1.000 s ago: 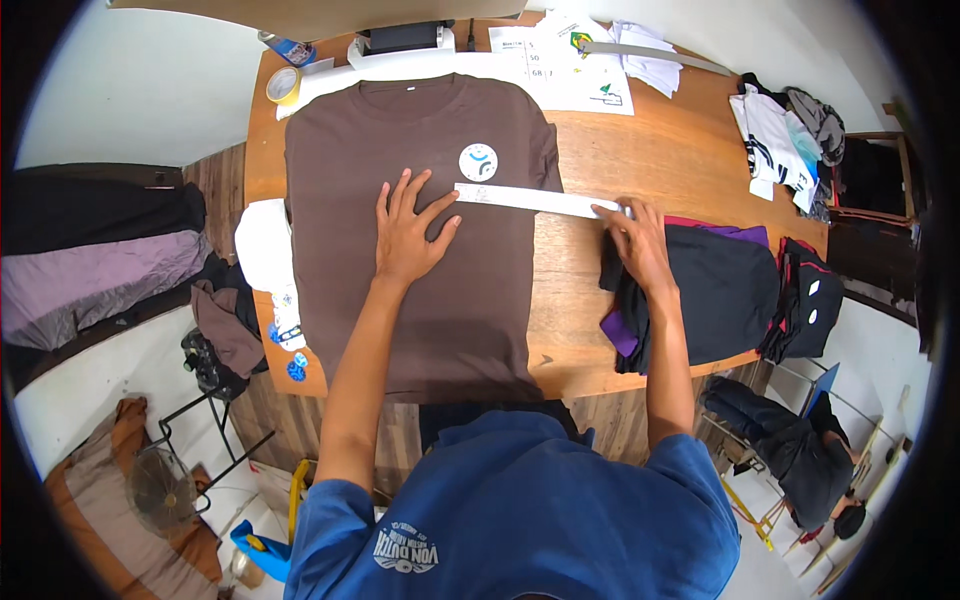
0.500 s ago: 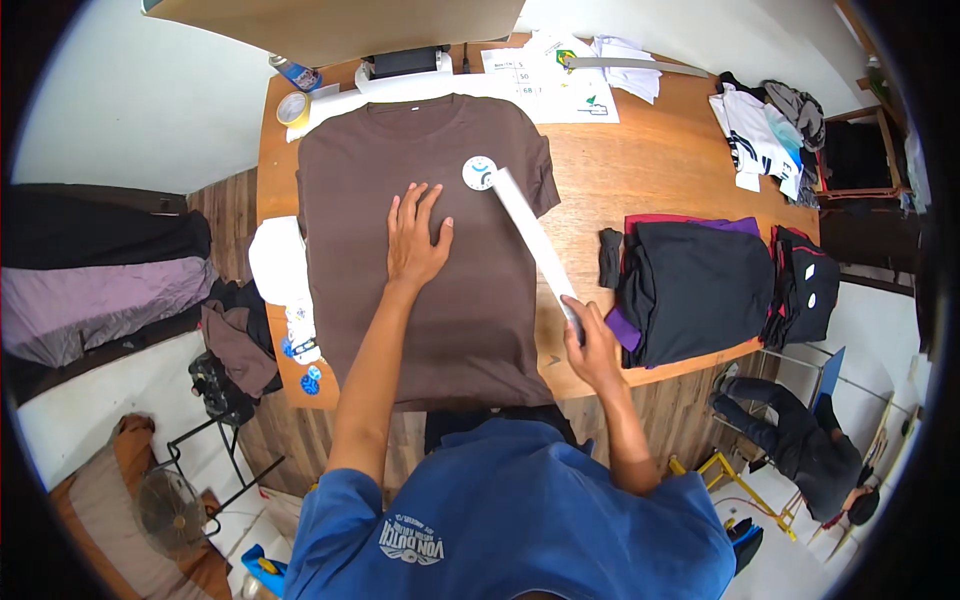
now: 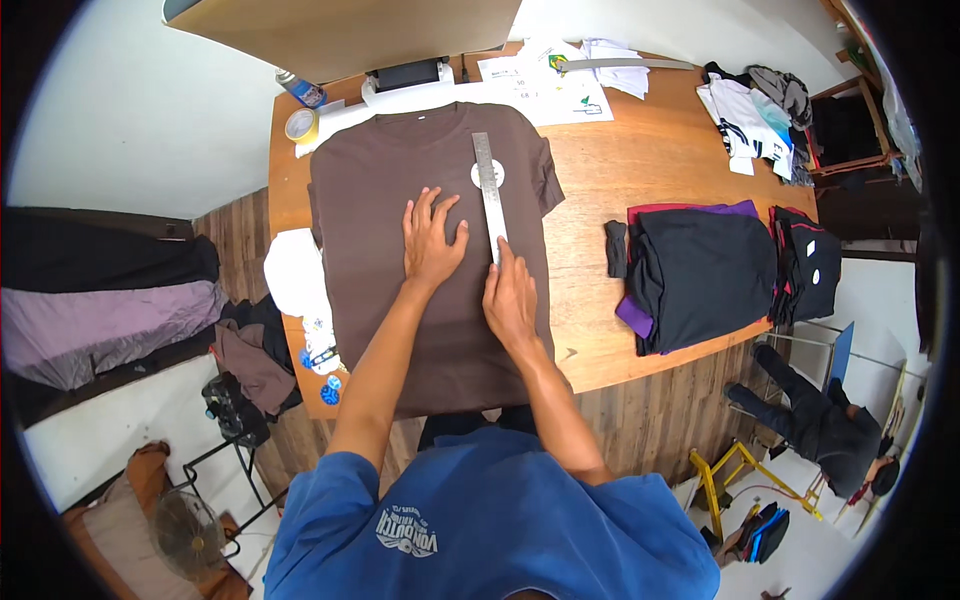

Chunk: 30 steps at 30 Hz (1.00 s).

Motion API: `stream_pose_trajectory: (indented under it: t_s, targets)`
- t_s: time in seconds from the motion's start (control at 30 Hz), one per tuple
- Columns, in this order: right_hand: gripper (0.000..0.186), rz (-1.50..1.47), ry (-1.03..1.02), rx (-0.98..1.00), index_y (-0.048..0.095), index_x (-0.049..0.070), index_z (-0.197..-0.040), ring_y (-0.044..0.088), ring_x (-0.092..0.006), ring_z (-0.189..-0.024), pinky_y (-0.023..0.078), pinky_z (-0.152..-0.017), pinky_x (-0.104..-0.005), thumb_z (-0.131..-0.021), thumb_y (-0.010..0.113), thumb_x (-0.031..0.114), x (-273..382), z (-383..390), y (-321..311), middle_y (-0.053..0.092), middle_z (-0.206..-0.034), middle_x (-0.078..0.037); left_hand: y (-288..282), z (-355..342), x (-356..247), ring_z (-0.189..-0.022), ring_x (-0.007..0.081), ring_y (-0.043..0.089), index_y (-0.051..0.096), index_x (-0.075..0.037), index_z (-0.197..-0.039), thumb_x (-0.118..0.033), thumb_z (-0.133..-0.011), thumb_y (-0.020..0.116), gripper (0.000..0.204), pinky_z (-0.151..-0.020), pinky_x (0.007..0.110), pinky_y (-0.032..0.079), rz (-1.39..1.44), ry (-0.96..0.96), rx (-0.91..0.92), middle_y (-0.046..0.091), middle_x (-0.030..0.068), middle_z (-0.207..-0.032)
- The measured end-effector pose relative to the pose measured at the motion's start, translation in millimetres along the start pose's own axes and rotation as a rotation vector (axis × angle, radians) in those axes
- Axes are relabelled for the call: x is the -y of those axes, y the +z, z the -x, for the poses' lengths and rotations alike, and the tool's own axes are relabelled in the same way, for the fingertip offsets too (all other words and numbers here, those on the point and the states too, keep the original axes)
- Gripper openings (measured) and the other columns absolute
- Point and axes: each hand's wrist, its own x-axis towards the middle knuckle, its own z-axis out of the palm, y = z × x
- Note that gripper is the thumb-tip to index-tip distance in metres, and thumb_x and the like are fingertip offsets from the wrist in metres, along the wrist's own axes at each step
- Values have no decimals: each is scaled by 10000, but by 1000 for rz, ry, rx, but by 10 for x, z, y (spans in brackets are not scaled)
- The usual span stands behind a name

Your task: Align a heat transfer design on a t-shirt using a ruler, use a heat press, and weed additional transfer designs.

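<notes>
A brown T-shirt (image 3: pixel 380 330) lies flat on the wooden table (image 3: pixel 590 150), collar toward the back. My left hand (image 3: pixel 432 240) rests on its middle with fingers spread, holding nothing. A metal ruler (image 3: pixel 486 180) lies lengthwise over the right chest, crossing a round white badge (image 3: pixel 476 175) that is partly hidden. My right hand (image 3: pixel 510 300) grips the ruler's near end.
Folded dark garments (image 3: pixel 700 280) sit at the right, loose shirts (image 3: pixel 745 120) behind them. Papers (image 3: pixel 540 85), a tape roll (image 3: pixel 301 126) and a spray can (image 3: pixel 300 90) line the back. White items (image 3: pixel 295 265) lie at the left edge. Another person (image 3: pixel 830 430) is beyond the table's right.
The ruler has swung from crosswise to lengthwise over the badge, with my right hand moving left onto the shirt. The other person's legs have shifted.
</notes>
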Motion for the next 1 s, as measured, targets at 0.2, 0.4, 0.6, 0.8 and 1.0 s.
stream_pose_trajectory:
  t_s: [0.2,0.4,0.6,0.8,1.0]
  targets:
    - [459,117,-7,-15,510,20,-1446,594,-330,-839,438,-757,-434,-1002,550,130,-115,59,88,587,-929,-155,27,-56,-45,-1468,326,359,588,-135,-1337,-258,-923,675,441,-1228,532,211,-2,9,-5,476,135,-1471]
    - [441,122,34,160,494,-5,-1430,632,-418,-874,489,-768,-498,-1008,528,118,-24,-123,-172,637,-974,-225,32,-95,-43,-1464,329,362,592,-142,-1331,-276,-919,680,442,-1228,527,204,18,-3,0,476,132,-1466]
    - [466,116,-30,187,508,-38,-1423,659,-408,-790,529,-710,-496,-991,557,132,-141,-136,-153,646,-907,-231,-33,-427,-177,-1468,349,345,576,-157,-1373,-346,-916,691,507,-1225,547,174,94,-112,142,479,135,-1462]
    - [473,75,-49,218,489,-30,-1431,652,-431,-803,527,-731,-505,-989,561,119,-117,-114,-193,646,-924,-252,209,-803,-5,-1509,408,248,531,-281,-1455,-481,-958,605,540,-1216,639,106,-80,196,149,391,163,-1558]
    - [475,60,-15,230,468,-21,-1439,640,-450,-826,519,-752,-517,-990,557,102,-100,-72,-241,641,-937,-262,277,-790,11,-1540,412,186,517,-320,-1481,-509,-963,571,554,-1222,651,66,-128,216,174,328,161,-1620]
